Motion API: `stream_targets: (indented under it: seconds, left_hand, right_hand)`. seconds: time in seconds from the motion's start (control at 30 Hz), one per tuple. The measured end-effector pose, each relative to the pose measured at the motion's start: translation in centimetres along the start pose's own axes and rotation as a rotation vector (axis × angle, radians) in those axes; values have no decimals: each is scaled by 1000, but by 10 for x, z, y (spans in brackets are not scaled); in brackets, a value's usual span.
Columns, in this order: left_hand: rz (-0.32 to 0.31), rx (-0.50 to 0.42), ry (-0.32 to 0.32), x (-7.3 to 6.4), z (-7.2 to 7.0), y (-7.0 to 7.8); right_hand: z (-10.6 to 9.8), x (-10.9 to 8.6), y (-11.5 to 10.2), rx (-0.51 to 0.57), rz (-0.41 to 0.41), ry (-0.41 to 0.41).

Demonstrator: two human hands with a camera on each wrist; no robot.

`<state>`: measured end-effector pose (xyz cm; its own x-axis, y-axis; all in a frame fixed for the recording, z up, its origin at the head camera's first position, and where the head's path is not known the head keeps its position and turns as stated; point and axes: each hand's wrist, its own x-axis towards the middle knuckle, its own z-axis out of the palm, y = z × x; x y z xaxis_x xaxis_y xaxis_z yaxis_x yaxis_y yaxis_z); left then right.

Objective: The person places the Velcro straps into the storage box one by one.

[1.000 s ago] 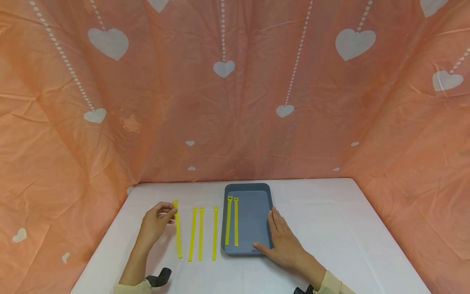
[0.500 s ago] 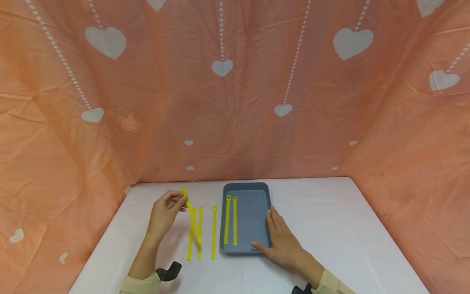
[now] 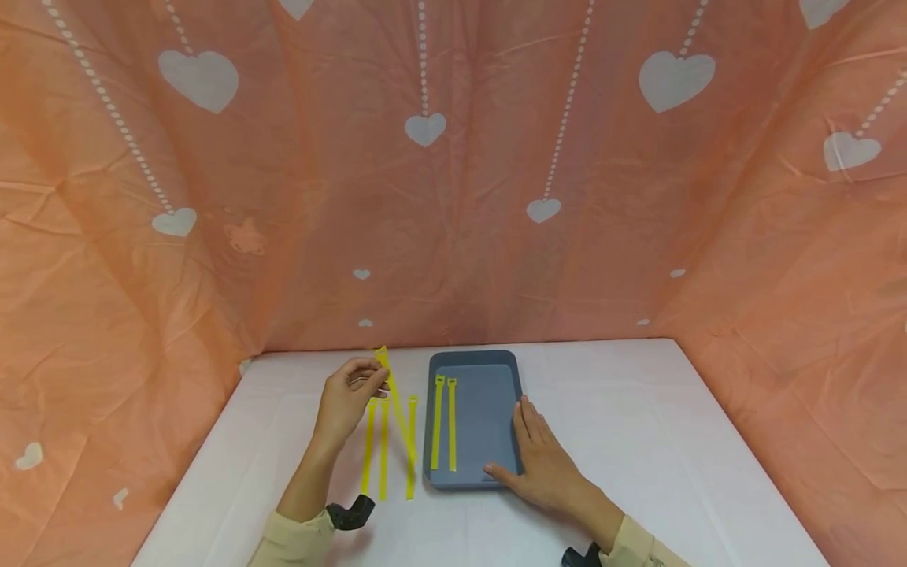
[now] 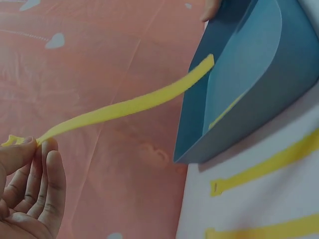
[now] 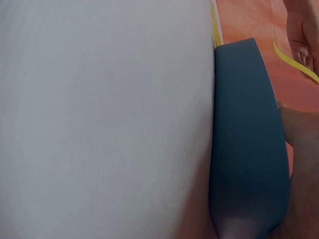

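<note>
In the head view my left hand (image 3: pixel 350 402) pinches a yellow hook-and-loop cable tie (image 3: pixel 397 402) near its slotted head, between thumb and fingers. The tie's tail slants down toward the blue-grey tray (image 3: pixel 489 425), above the table. Two similar ties (image 3: pixel 452 429) lie side by side inside the tray, at its left. Three more ties (image 3: pixel 384 457) lie on the table left of the tray; the held one overlaps the rightmost in this view. My right hand (image 3: pixel 549 468) rests against the tray's right edge with fingers straight, its thumb over the near right corner.
A white cloth covers the table (image 3: pixel 638 441). Behind it and at both sides hangs an orange curtain (image 3: pixel 482 268) with white hearts. Black wrist mounts (image 3: pixel 350 513) sit at both cuffs.
My left hand has lifted the cable tie and carried it rightward over the ties on the table, toward the tray. My right hand has stayed at the tray's edge.
</note>
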<state>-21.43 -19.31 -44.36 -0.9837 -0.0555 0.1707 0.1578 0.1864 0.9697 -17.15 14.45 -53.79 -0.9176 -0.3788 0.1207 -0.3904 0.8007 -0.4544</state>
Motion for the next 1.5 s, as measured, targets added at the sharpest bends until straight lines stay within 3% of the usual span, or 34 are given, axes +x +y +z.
stream_targets:
  seconds: [0.2,0.37,0.57,0.77,0.93,1.5]
  left_hand:
    - [-27,-28,-36,2,19,-5]
    - [-5,-59,-77,5,31,-7]
    - [-15,-46,-104,8,40,-11]
    - [-7,-54,-123,12,51,-18]
    - [-12,-50,-137,15,58,-21]
    - [-19,37,-225,29,75,-25]
  right_hand:
    - [1,-2,1,1,13,-24]
    - [0,1,3,-24,23,-43]
    - [-1,3,4,-26,-10,-27]
    - [-1,4,5,-19,9,-46]
    - [4,3,7,7,-3,-3]
    - [-1,4,3,-25,15,-52]
